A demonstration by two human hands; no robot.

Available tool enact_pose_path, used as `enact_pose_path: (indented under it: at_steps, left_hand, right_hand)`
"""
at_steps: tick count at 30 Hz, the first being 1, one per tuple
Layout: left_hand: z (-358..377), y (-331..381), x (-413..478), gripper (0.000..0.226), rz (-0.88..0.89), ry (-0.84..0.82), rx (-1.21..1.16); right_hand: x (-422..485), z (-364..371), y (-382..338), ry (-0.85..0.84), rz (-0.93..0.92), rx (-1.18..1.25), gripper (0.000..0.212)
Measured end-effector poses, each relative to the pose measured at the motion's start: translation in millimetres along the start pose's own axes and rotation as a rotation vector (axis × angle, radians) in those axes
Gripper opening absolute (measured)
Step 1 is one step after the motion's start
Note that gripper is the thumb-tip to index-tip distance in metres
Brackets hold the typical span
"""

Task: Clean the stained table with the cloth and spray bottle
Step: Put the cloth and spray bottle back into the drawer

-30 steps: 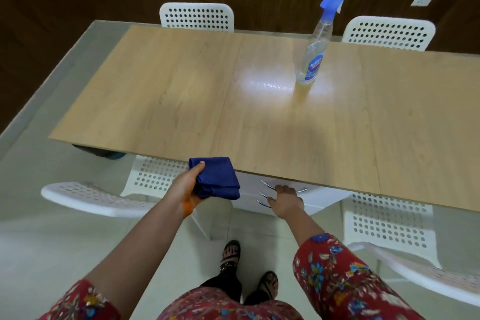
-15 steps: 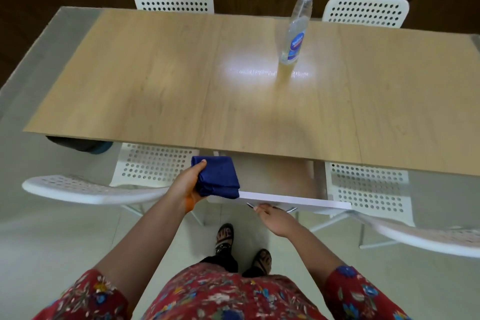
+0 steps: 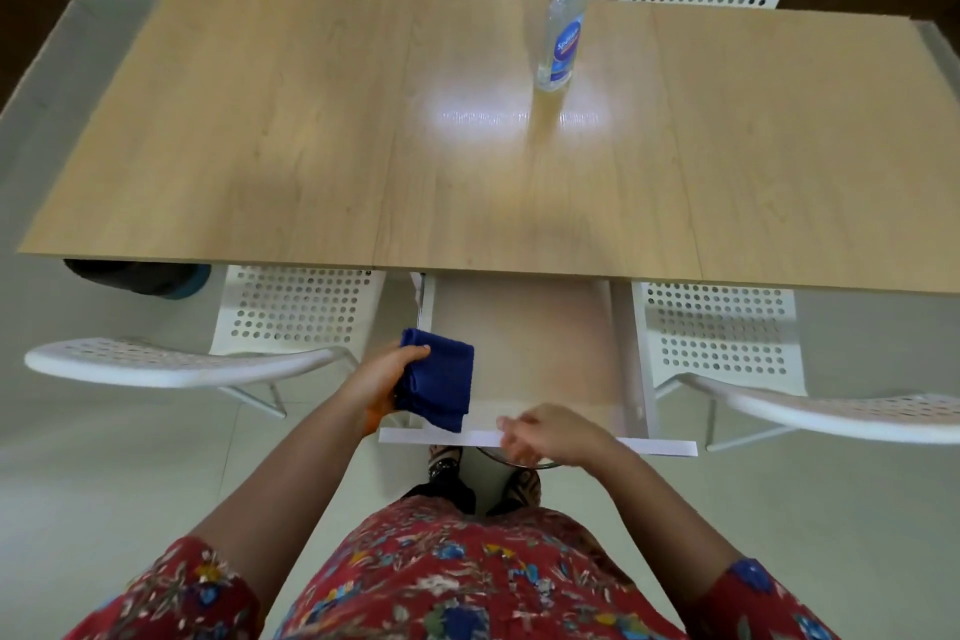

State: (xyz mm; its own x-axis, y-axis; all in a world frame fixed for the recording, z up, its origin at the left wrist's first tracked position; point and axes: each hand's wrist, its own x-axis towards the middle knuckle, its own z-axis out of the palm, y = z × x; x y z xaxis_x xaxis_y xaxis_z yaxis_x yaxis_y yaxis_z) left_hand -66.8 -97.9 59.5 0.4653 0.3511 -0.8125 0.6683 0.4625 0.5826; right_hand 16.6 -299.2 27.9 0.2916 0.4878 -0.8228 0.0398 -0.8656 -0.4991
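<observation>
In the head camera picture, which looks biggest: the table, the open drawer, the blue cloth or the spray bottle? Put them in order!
1. table
2. open drawer
3. blue cloth and spray bottle: they look about alike, and the cloth is nearer the camera, so I won't rank them.

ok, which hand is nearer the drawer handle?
Right. The right hand curls over the drawer front, right at the handle; the left hand holds the cloth over the drawer's left side, apart from the handle.
</observation>
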Motion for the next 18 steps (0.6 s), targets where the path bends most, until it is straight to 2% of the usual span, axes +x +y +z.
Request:
enact_pose_path:
  at_steps: [1,2,3,4,5,6,7,9,10,14,16,18]
  left_hand:
    - [2.4,1.0,-0.5,0.019,0.030,-0.022,0.097]
    - [5.7,3.3,-1.3,0.018,0.068,-0.056,0.202]
    - [9.6,5.9,-1.5,0.018,0.112,-0.096,0.297]
    - [13.6,7.8,-0.1,0.021,0.154,-0.131,0.362]
    - [17.9,8.9,2.7,0.024,0.190,-0.156,0.396]
    - [22.1,9.7,5.1,0.028,0.218,-0.163,0.402]
    - [24.8,11.3,7.5,0.033,0.239,-0.155,0.384]
    - [26.0,14.1,14.0,0.040,0.277,-0.089,0.361]
    - [24.3,14.6,16.5,0.042,0.297,-0.040,0.369]
    - [2.1,13.1,25.9,0.038,0.308,0.093,0.330]
    - [-10.5,9.1,29.8,0.036,0.305,0.134,0.315]
    - [-19.9,6.1,33.5,0.035,0.305,0.184,0.299]
  right_hand:
    - [1.6,-7.1,-4.9,0.162,-0.076,0.029,0.044]
    - [3.4,-14.8,-10.6,0.316,-0.167,0.033,0.043]
    - [5.1,-21.9,-16.6,0.382,-0.262,0.038,0.056]
    - [6.8,-27.5,-23.0,0.341,-0.339,0.087,0.070]
    - [10.8,-31.4,-26.4,0.224,-0.347,0.174,0.076]
    - [13.6,-34.6,-27.9,0.119,-0.327,0.252,0.072]
    - [22.2,-35.9,-24.9,0.081,-0.289,0.295,0.058]
    - [42.6,-35.7,-14.5,0.199,-0.202,0.244,0.024]
    - [50.6,-34.3,-6.6,0.273,-0.163,0.194,0.018]
    - [76.3,-25.6,11.4,0.442,-0.024,0.026,0.016]
    - [87.0,-19.4,7.4,0.442,-0.032,0.152,0.010]
    - [95.7,-11.6,-1.7,0.379,-0.044,0.473,0.010]
